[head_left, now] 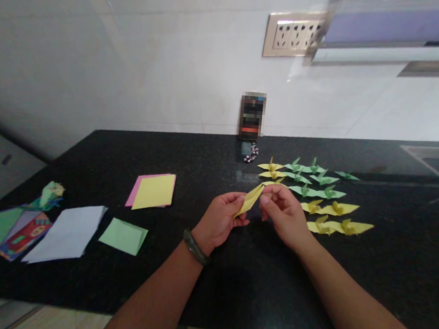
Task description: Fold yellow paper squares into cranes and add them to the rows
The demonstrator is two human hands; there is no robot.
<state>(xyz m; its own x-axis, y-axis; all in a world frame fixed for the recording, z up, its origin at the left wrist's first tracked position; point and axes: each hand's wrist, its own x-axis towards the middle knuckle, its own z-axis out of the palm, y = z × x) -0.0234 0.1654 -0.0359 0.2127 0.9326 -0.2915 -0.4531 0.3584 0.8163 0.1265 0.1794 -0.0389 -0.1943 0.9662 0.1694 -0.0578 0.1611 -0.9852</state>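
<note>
Above the black countertop (230, 309), my left hand (224, 216) pinches a partly folded yellow origami paper (251, 200), narrow and pointed at its upper end. My right hand (282, 211) has its thumb and fingers closed at that pointed tip. Whether the right fingers grip the tip or only touch it is hard to make out. Just beyond and beside my right hand stand finished paper cranes in rows: yellow cranes (340, 226) nearer me and green cranes (313, 191) farther back. A few yellow ones are partly hidden behind the right hand.
A yellow square sheet (154, 192) lies over pink paper (134, 190) at left. Nearer are green paper (123, 236), a white paper stack (67, 235) and a colourful packet (25, 234). A phone (252, 116) leans on the wall below a socket panel (292, 35).
</note>
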